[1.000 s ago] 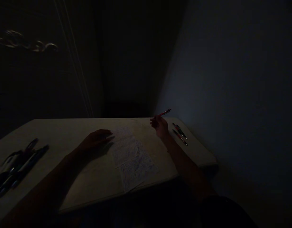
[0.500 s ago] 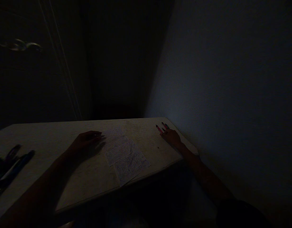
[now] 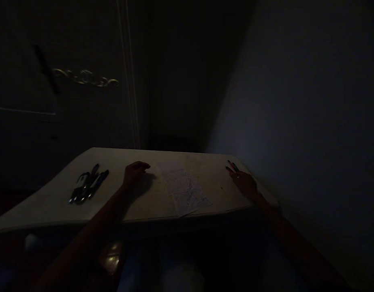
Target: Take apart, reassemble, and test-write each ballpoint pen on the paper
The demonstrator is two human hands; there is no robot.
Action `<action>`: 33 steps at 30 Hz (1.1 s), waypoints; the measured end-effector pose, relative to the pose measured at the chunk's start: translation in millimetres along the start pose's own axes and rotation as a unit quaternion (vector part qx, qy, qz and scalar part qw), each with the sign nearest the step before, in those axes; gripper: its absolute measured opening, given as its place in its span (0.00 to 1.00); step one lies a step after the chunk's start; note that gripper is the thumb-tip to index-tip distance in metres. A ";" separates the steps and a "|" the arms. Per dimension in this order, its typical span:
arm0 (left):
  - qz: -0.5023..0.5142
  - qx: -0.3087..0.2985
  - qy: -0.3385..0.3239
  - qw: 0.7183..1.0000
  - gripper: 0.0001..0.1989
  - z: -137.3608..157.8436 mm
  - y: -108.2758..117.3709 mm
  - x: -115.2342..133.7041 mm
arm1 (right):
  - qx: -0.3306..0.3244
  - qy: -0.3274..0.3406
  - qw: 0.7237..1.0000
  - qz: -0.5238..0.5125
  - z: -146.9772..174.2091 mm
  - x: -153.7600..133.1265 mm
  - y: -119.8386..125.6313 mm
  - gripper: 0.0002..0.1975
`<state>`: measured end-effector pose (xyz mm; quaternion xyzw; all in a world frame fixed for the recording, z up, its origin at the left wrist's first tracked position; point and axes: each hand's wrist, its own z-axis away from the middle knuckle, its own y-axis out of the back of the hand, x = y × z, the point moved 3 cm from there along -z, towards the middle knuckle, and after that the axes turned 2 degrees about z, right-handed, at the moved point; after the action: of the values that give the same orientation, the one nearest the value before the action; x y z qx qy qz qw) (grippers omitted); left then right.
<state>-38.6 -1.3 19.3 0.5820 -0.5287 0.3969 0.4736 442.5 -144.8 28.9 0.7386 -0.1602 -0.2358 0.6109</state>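
Note:
The scene is very dim. My right hand is at the right end of the table, its fingers bent over the lower ends of several red and dark pens. How firmly they are gripped is hard to see. My left hand hovers just over the tabletop, loosely curved, with nothing visible in it and a shadow beneath. Between the hands lie overlapping sheets of paper covered in writing or scribbles. To the left of my left hand rests a bunch of dark pens.
The pale table has a wall close along its right side. A dark cabinet or door with an ornate metal handle stands behind at the left. A small dark speck is on the tabletop near the sheets.
The view has swung left, bringing the whole dark pen bunch and the ornate handle into sight. My left hand's fingers look closer together. My right hand stays at the red pens.

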 end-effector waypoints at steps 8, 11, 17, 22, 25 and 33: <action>-0.308 0.014 -0.185 0.933 0.11 31.5 69.8 13.2 | -0.006 0.113 0.993 -0.021 17.1 -59.6 -18.7 0.25; -0.454 0.062 -0.195 0.867 0.14 36.5 108.9 15.1 | -0.019 0.140 0.989 -0.055 22.3 -82.1 -27.1 0.24; -0.650 -0.017 -0.087 0.755 0.21 45.5 145.9 5.5 | -0.014 0.183 0.979 -0.088 21.8 -117.0 -36.5 0.24; -0.678 -0.025 -0.023 0.734 0.20 42.7 139.1 9.9 | -0.031 0.201 0.974 -0.102 16.2 -139.4 -36.3 0.23; -0.693 -0.039 -0.005 0.720 0.21 38.0 131.7 15.6 | -0.039 0.217 0.968 -0.118 10.6 -149.6 -36.7 0.22; -0.724 -0.084 0.000 0.684 0.22 32.1 120.3 25.7 | -0.030 0.261 0.948 -0.180 -5.6 -173.4 -47.0 0.22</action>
<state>-155.8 -37.7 52.3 0.7412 0.0264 -0.1163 0.6606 298.0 -39.7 10.2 0.7724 0.1471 -0.1457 0.6004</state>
